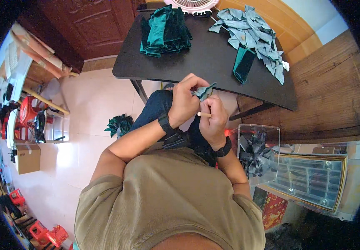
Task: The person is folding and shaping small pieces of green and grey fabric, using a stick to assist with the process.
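In front of my lap, just off the table's near edge, my left hand [184,102] pinches a small crumpled piece of grey-green cloth [204,92]. Close beside it, my right hand [214,120] is closed around a thin, pale wooden-looking stick [204,114], whose blunt end pokes out on the left. The right fingertips meet the lower side of the cloth. The stick's other end is hidden, so I cannot tell whether it touches the cloth.
On the dark table [205,54] lie a stack of dark green velvet pieces [165,31], a heap of grey-green cloth pieces [251,31] and one folded green piece [243,64]. A pink fan [191,5] stands behind. Gathered green cloth [120,125] sits on the floor; a clear bin [276,143] holds dark cloth.
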Demonstrator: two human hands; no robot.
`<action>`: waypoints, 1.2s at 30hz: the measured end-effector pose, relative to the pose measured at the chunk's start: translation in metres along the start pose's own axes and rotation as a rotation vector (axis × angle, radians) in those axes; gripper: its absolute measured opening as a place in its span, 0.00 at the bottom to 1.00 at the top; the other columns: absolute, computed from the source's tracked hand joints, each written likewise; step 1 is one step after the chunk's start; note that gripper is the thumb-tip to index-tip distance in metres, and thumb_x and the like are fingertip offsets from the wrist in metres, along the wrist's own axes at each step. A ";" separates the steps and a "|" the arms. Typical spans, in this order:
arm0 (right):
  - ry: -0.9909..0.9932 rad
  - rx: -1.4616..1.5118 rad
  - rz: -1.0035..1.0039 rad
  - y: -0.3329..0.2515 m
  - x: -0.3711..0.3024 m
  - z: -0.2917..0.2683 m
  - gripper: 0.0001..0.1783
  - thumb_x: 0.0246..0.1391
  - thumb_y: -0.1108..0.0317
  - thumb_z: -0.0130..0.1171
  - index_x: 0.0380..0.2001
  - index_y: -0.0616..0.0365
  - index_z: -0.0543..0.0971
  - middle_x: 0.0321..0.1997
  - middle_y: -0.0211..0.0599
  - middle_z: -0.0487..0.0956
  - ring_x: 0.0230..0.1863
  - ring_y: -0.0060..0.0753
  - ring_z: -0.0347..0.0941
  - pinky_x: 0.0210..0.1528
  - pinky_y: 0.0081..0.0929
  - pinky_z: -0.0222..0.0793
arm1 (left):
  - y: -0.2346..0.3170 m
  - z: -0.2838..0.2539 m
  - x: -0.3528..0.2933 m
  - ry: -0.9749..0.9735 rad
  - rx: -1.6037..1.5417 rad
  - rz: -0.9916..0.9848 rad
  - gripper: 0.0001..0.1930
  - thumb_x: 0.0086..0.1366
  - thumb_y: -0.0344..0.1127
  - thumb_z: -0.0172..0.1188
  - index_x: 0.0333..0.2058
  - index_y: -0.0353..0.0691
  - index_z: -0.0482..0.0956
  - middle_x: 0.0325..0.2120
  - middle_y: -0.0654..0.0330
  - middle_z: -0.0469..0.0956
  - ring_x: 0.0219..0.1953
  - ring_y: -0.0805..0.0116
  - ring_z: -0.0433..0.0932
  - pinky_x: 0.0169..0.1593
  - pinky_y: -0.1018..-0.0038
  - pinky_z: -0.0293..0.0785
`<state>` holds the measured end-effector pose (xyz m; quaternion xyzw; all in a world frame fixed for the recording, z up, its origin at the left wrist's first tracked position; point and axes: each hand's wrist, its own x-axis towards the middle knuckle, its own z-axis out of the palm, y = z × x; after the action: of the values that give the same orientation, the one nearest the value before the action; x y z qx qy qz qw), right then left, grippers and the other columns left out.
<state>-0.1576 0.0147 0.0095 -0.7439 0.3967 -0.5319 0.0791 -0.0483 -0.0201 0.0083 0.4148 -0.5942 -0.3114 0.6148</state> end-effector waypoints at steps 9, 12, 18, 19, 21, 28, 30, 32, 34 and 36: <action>0.093 -0.221 -0.057 0.022 0.002 0.001 0.06 0.46 0.77 0.53 0.28 0.59 0.67 0.24 0.43 0.70 0.20 0.48 0.69 0.20 0.38 0.63 | -0.010 0.002 -0.006 -0.119 0.008 -0.056 0.15 0.40 0.14 0.45 0.29 0.33 0.72 0.28 0.58 0.68 0.29 0.67 0.71 0.32 0.75 0.68; 0.093 -0.215 -0.040 0.022 0.002 0.002 0.05 0.47 0.77 0.53 0.27 0.60 0.67 0.24 0.43 0.70 0.21 0.47 0.69 0.20 0.37 0.63 | 0.001 -0.005 -0.005 -0.235 -0.329 -0.371 0.14 0.45 0.16 0.45 0.32 0.34 0.72 0.30 0.62 0.69 0.30 0.73 0.70 0.35 0.80 0.66; 0.091 -0.207 -0.011 0.032 0.003 0.001 0.05 0.48 0.77 0.53 0.26 0.61 0.67 0.23 0.44 0.69 0.22 0.47 0.68 0.22 0.35 0.62 | -0.001 -0.020 -0.010 -0.393 -0.874 -0.752 0.16 0.56 0.27 0.52 0.44 0.33 0.71 0.40 0.61 0.73 0.41 0.76 0.71 0.45 0.80 0.65; 0.086 -0.235 0.001 0.034 0.004 0.001 0.05 0.48 0.77 0.53 0.26 0.61 0.67 0.23 0.44 0.68 0.22 0.47 0.68 0.22 0.35 0.62 | -0.004 -0.020 -0.013 -0.440 -0.966 -0.710 0.17 0.56 0.29 0.55 0.45 0.32 0.71 0.41 0.61 0.73 0.43 0.74 0.70 0.48 0.79 0.63; 0.099 -0.202 -0.003 0.031 0.007 0.000 0.05 0.48 0.77 0.53 0.26 0.61 0.67 0.23 0.44 0.68 0.22 0.47 0.68 0.22 0.35 0.61 | -0.004 -0.019 -0.013 -0.486 -1.057 -0.669 0.19 0.56 0.32 0.57 0.46 0.31 0.71 0.42 0.61 0.73 0.45 0.73 0.70 0.50 0.79 0.61; -0.034 -0.080 0.116 0.035 0.005 -0.002 0.03 0.51 0.75 0.52 0.26 0.62 0.70 0.22 0.41 0.69 0.23 0.42 0.68 0.25 0.29 0.62 | -0.015 -0.027 0.000 -0.639 -0.806 -0.705 0.14 0.61 0.33 0.54 0.42 0.32 0.74 0.41 0.65 0.73 0.44 0.75 0.69 0.50 0.79 0.60; 0.024 0.001 0.226 0.026 0.005 -0.005 0.04 0.50 0.73 0.53 0.25 0.62 0.70 0.23 0.41 0.70 0.23 0.43 0.69 0.25 0.31 0.63 | -0.023 -0.026 -0.001 -0.531 -0.892 -0.680 0.13 0.63 0.35 0.52 0.42 0.31 0.75 0.40 0.65 0.74 0.42 0.76 0.70 0.49 0.78 0.63; 0.074 0.055 0.213 0.013 0.006 -0.012 0.05 0.48 0.73 0.57 0.26 0.62 0.71 0.22 0.40 0.70 0.24 0.41 0.69 0.27 0.30 0.64 | -0.026 -0.025 0.000 -0.475 -0.874 -0.666 0.14 0.63 0.35 0.52 0.42 0.31 0.74 0.40 0.64 0.74 0.41 0.76 0.70 0.49 0.78 0.64; 0.051 0.045 0.217 0.014 0.001 -0.007 0.06 0.47 0.75 0.58 0.27 0.62 0.71 0.22 0.40 0.70 0.24 0.39 0.70 0.27 0.29 0.65 | -0.021 -0.022 -0.003 -0.473 -0.778 -0.680 0.17 0.63 0.36 0.51 0.46 0.30 0.71 0.42 0.60 0.74 0.43 0.74 0.71 0.50 0.75 0.65; 0.084 0.088 0.264 0.008 0.004 -0.007 0.08 0.44 0.77 0.61 0.25 0.63 0.71 0.23 0.36 0.72 0.25 0.28 0.70 0.28 0.24 0.65 | -0.014 -0.018 -0.005 -0.477 -0.899 -0.717 0.16 0.63 0.36 0.51 0.46 0.32 0.71 0.42 0.62 0.73 0.43 0.76 0.70 0.48 0.77 0.64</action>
<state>-0.1670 0.0089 0.0106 -0.6581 0.4702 -0.5646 0.1642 -0.0291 -0.0196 -0.0056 0.2080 -0.3498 -0.8022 0.4369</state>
